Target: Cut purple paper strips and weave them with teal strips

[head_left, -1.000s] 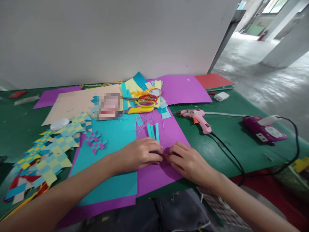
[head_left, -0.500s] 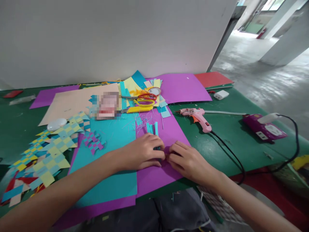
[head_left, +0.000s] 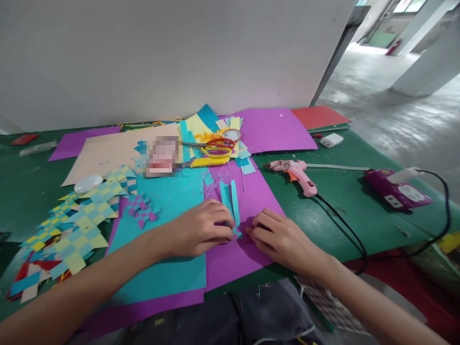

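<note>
Two narrow teal paper strips (head_left: 235, 201) stick up from a small woven piece that is partly hidden under my left hand (head_left: 204, 229). The fingers of that hand are curled over the lower ends of the strips. Just to the right, with a gap between the hands, is my right hand (head_left: 283, 239). Its fingers are bent and pressed together at the tips over purple card; whatever they pinch is hidden. Purple card (head_left: 226, 268) lies under both hands, next to a large teal sheet (head_left: 161, 278).
A pink glue gun (head_left: 296, 175) lies to the right, its cord leading toward a purple power socket (head_left: 391, 189). Red-handled scissors (head_left: 219, 143) and a yellow-handled cutter (head_left: 210, 162) lie behind the hands. Woven checkered pieces (head_left: 82, 225) and a white computer mouse (head_left: 88, 184) lie left.
My left hand has shifted slightly left, away from the right hand, uncovering more of the teal strips and the woven end. My right hand stays almost where it was.
</note>
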Available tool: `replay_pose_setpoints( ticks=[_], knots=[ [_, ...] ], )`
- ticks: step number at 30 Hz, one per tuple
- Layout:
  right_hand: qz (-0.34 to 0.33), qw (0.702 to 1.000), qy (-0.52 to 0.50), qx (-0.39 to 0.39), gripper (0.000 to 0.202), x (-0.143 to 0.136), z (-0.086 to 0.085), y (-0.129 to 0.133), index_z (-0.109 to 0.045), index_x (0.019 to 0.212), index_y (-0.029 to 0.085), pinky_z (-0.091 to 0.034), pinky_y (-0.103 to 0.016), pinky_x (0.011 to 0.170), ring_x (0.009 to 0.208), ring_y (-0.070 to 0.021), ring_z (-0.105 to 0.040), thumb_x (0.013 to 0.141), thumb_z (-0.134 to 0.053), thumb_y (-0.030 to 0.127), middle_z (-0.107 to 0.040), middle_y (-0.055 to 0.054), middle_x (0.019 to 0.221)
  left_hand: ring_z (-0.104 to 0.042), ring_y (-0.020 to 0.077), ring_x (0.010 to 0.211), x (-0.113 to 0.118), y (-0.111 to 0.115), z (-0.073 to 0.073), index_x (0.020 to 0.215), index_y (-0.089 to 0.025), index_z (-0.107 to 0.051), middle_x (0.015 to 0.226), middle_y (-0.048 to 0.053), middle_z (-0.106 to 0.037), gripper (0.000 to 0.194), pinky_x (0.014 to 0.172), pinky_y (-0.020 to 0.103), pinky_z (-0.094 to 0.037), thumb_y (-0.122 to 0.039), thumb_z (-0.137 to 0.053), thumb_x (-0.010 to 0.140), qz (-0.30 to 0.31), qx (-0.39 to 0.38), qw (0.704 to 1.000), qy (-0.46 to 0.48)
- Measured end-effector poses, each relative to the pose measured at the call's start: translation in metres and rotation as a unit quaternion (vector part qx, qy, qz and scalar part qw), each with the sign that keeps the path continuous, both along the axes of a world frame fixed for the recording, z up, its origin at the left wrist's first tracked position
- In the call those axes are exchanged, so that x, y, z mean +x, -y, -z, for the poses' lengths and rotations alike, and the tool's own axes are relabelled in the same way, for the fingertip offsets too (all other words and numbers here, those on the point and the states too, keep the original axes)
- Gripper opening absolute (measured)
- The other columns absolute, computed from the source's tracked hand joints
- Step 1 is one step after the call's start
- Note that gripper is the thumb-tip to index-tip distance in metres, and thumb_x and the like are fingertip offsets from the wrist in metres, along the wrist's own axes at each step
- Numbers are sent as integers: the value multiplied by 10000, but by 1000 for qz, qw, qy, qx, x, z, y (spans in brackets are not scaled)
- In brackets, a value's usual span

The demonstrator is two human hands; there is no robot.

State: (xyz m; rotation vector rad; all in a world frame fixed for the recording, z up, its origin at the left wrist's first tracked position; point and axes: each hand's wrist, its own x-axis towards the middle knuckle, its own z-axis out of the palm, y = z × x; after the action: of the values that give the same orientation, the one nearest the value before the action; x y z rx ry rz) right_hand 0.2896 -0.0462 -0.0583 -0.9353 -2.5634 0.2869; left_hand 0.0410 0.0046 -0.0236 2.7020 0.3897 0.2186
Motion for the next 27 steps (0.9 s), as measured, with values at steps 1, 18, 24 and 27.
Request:
replay_pose_setpoints(
  ticks=[1, 18, 24, 27],
  knots=[
    [1, 1000, 0, -1, 168, 0, 0, 0, -619, 847, 154, -433, -306, 684, 811, -176, -478, 935, -477, 158, -578, -58, 865, -535, 220, 1000, 0, 0, 0, 1005, -215, -634, 1041, 72, -631, 160, 910, 393, -373, -198, -485, 949, 2, 1, 1000, -8],
    [4, 1000, 9, 3, 145, 1, 1, 1, -619, 846, 154, -449, -324, 690, 819, -188, -484, 928, -500, 170, -582, -61, 873, -544, 195, 1015, 2, -5, 7, 1032, -205, -611, 1016, 48, -642, 134, 933, 362, -379, -259, -521, 949, -47, -41, 998, 29],
    [-1, 1000, -15, 4, 169, 0, 2, 0, -630, 1001, 144, -482, -341, 753, 862, -195, -503, 946, -476, 189, -605, -73, 922, -513, 228, 1071, 1, -8, 13, 1043, -210, -631, 1079, 76, -606, 191, 957, 403, -360, -326, -513, 947, -35, 13, 999, 18],
    [-3, 1000, -13, 6, 180, 0, 2, -1, -628, 1018, 142, -488, -351, 776, 866, -195, -509, 950, -469, 193, -611, -76, 933, -507, 230, 1030, 5, -7, 9, 1033, -220, -634, 1073, 80, -586, 204, 933, 410, -359, -352, -506, 946, -29, 22, 999, -1]
  ],
)
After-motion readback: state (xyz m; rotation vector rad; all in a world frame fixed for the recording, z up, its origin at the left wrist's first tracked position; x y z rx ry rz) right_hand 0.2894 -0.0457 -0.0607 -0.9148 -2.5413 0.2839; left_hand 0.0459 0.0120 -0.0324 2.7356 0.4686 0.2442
